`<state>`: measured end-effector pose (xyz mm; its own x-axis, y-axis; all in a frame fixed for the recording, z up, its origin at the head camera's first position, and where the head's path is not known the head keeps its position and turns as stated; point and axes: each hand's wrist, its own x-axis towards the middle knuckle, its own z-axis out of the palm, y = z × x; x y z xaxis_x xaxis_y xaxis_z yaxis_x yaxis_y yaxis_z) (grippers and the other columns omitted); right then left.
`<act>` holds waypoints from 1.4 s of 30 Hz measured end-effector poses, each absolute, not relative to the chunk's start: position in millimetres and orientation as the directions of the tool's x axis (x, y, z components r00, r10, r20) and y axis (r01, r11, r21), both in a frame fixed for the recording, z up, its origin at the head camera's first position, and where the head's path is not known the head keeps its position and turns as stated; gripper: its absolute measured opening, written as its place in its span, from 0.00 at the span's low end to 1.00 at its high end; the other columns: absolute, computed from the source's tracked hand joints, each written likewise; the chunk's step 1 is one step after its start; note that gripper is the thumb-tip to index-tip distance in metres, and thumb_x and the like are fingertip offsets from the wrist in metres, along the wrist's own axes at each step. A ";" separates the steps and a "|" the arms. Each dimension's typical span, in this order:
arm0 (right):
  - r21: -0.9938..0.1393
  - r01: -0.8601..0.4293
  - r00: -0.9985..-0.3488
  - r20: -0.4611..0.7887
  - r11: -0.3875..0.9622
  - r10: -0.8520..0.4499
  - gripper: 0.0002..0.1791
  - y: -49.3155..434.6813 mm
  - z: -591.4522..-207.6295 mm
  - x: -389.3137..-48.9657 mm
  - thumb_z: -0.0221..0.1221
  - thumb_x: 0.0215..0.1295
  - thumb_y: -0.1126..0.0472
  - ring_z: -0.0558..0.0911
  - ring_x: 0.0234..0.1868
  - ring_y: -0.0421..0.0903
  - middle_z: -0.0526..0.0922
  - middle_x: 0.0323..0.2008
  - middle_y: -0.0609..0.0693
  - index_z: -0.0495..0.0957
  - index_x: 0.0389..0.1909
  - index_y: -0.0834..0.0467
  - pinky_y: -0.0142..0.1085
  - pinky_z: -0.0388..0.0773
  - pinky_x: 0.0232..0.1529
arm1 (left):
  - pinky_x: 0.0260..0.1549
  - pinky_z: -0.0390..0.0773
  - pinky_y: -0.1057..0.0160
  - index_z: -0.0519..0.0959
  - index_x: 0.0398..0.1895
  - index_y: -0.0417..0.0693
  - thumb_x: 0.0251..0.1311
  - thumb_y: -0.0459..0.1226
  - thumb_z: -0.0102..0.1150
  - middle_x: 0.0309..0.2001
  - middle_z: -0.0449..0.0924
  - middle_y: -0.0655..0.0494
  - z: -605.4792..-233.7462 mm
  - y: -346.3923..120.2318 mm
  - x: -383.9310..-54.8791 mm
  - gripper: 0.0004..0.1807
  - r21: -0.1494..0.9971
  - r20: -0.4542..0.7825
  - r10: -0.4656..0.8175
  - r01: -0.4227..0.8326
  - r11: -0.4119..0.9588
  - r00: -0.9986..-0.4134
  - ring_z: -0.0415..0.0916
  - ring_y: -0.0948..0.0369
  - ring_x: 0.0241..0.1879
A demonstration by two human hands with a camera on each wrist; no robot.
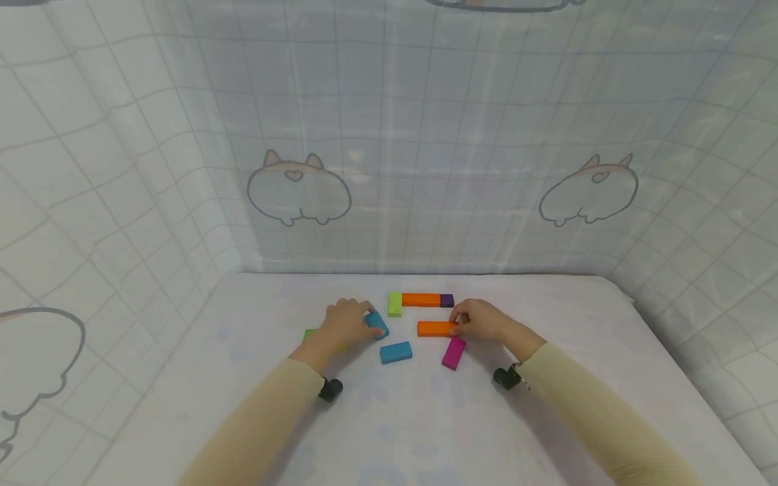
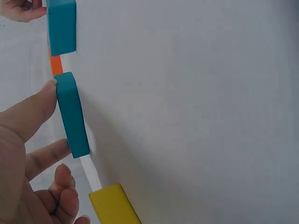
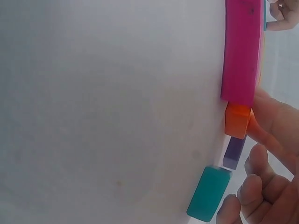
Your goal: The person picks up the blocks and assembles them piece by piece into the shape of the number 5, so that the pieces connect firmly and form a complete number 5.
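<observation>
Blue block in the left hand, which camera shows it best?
Left wrist view: the blue block appears large, full-length, pinched by the left hand. The head view shows it small and partly covered; the right wrist view, only a blue sliver, possibly it.

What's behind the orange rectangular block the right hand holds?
Beyond the held orange block: a lime-green rectangular block, another orange rectangular block and a small purple block. The right hand partly covers the held block's right end; its underside is hidden.
</observation>
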<state>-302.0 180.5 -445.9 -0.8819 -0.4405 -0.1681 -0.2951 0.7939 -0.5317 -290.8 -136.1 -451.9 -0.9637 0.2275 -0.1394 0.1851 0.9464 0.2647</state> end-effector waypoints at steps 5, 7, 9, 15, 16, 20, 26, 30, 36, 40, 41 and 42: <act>-0.526 -0.283 -0.887 -0.175 0.802 -0.427 0.08 176.5 -446.0 -299.2 0.69 0.63 0.58 0.72 0.29 0.45 0.75 0.25 0.48 0.84 0.41 0.53 0.36 0.70 0.33 | 0.58 0.65 0.41 0.77 0.63 0.54 0.57 0.62 0.66 0.51 0.78 0.51 -452.7 -133.9 -285.0 0.35 0.263 -0.127 0.253 0.213 0.941 -0.959 0.68 0.48 0.54; -0.526 -0.279 -0.889 -0.174 0.803 -0.423 0.08 175.2 -445.5 -298.5 0.69 0.63 0.58 0.72 0.28 0.45 0.74 0.25 0.48 0.84 0.41 0.54 0.36 0.70 0.33 | 0.58 0.65 0.42 0.77 0.63 0.55 0.57 0.62 0.66 0.51 0.79 0.51 -453.0 -133.2 -283.7 0.35 0.260 -0.124 0.264 0.225 0.939 -0.957 0.68 0.49 0.54; -0.527 -0.276 -0.891 -0.174 0.804 -0.420 0.08 174.1 -445.6 -298.0 0.69 0.63 0.58 0.72 0.28 0.45 0.74 0.25 0.48 0.84 0.41 0.54 0.37 0.70 0.33 | 0.57 0.66 0.44 0.77 0.63 0.55 0.56 0.62 0.66 0.51 0.79 0.52 -453.3 -132.3 -282.5 0.35 0.259 -0.126 0.271 0.232 0.938 -0.954 0.68 0.50 0.53; -0.527 -0.268 -0.891 -0.181 0.807 -0.415 0.08 172.6 -447.9 -296.7 0.70 0.62 0.57 0.73 0.29 0.45 0.75 0.26 0.48 0.85 0.41 0.53 0.36 0.70 0.32 | 0.58 0.66 0.44 0.78 0.62 0.55 0.55 0.61 0.68 0.52 0.79 0.51 -451.8 -128.2 -278.4 0.35 0.266 -0.125 0.295 0.255 0.930 -0.947 0.69 0.50 0.53; -0.527 -0.266 -0.891 -0.185 0.807 -0.415 0.08 172.3 -448.3 -296.5 0.70 0.62 0.57 0.73 0.30 0.45 0.75 0.26 0.48 0.85 0.41 0.53 0.36 0.71 0.33 | 0.58 0.66 0.43 0.78 0.62 0.54 0.55 0.61 0.68 0.52 0.79 0.51 -451.0 -127.3 -277.6 0.35 0.273 -0.124 0.302 0.260 0.926 -0.945 0.69 0.49 0.53; -0.532 -0.269 -0.887 -0.188 0.803 -0.422 0.08 170.4 -449.5 -295.4 0.70 0.62 0.57 0.73 0.30 0.45 0.75 0.26 0.48 0.85 0.41 0.53 0.36 0.71 0.34 | 0.58 0.67 0.44 0.78 0.63 0.55 0.56 0.60 0.68 0.54 0.79 0.51 -449.4 -123.8 -273.6 0.34 0.275 -0.130 0.320 0.276 0.921 -0.938 0.69 0.50 0.53; -0.527 -0.285 -0.883 -0.182 0.801 -0.434 0.11 169.3 -448.8 -292.1 0.70 0.61 0.56 0.73 0.30 0.45 0.75 0.26 0.48 0.85 0.43 0.54 0.37 0.71 0.34 | 0.59 0.66 0.46 0.77 0.65 0.55 0.58 0.59 0.67 0.56 0.78 0.51 -448.9 -121.3 -268.9 0.34 0.280 -0.131 0.320 0.275 0.920 -0.938 0.68 0.51 0.54; -0.509 -0.278 -0.891 -0.180 0.815 -0.416 0.11 170.7 -447.4 -291.1 0.71 0.61 0.56 0.73 0.31 0.45 0.76 0.27 0.47 0.85 0.43 0.53 0.37 0.71 0.34 | 0.60 0.66 0.46 0.76 0.65 0.55 0.57 0.60 0.68 0.57 0.78 0.51 -449.1 -123.1 -267.4 0.35 0.273 -0.121 0.308 0.267 0.924 -0.944 0.69 0.51 0.56; -0.498 -0.298 -0.885 -0.175 0.814 -0.431 0.08 170.9 -445.7 -290.5 0.70 0.62 0.56 0.73 0.32 0.45 0.75 0.27 0.47 0.84 0.39 0.53 0.37 0.71 0.34 | 0.58 0.66 0.45 0.80 0.60 0.54 0.57 0.59 0.68 0.52 0.79 0.52 -452.5 -126.2 -269.7 0.31 0.253 -0.089 0.338 0.307 0.917 -0.937 0.70 0.51 0.53; -0.503 -0.294 -0.884 -0.180 0.813 -0.431 0.08 167.9 -446.1 -289.5 0.70 0.61 0.57 0.74 0.32 0.45 0.75 0.27 0.47 0.84 0.39 0.53 0.36 0.72 0.34 | 0.59 0.66 0.45 0.80 0.61 0.57 0.58 0.59 0.67 0.53 0.79 0.52 -456.8 -126.8 -273.3 0.31 0.245 -0.098 0.353 0.321 0.915 -0.931 0.69 0.51 0.54; -0.505 -0.286 -0.886 -0.183 0.814 -0.425 0.08 166.8 -445.8 -289.0 0.70 0.61 0.57 0.74 0.33 0.45 0.76 0.27 0.47 0.84 0.39 0.53 0.36 0.72 0.34 | 0.60 0.66 0.45 0.80 0.62 0.58 0.59 0.59 0.66 0.55 0.79 0.52 -457.4 -126.7 -274.2 0.30 0.243 -0.105 0.355 0.322 0.915 -0.929 0.69 0.51 0.54; -0.505 -0.282 -0.888 -0.184 0.816 -0.420 0.08 165.8 -445.9 -288.8 0.70 0.61 0.57 0.74 0.32 0.44 0.76 0.27 0.47 0.84 0.39 0.53 0.36 0.72 0.35 | 0.60 0.65 0.44 0.79 0.63 0.59 0.59 0.59 0.66 0.56 0.79 0.51 -458.2 -126.4 -275.2 0.30 0.244 -0.111 0.358 0.324 0.914 -0.927 0.69 0.51 0.55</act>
<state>-288.8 165.8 -445.9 -0.8885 -0.4205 -0.1839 -0.2818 0.8161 -0.5046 -275.2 -126.4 -458.2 -0.9269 0.3584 -0.1112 0.3240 0.9140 0.2443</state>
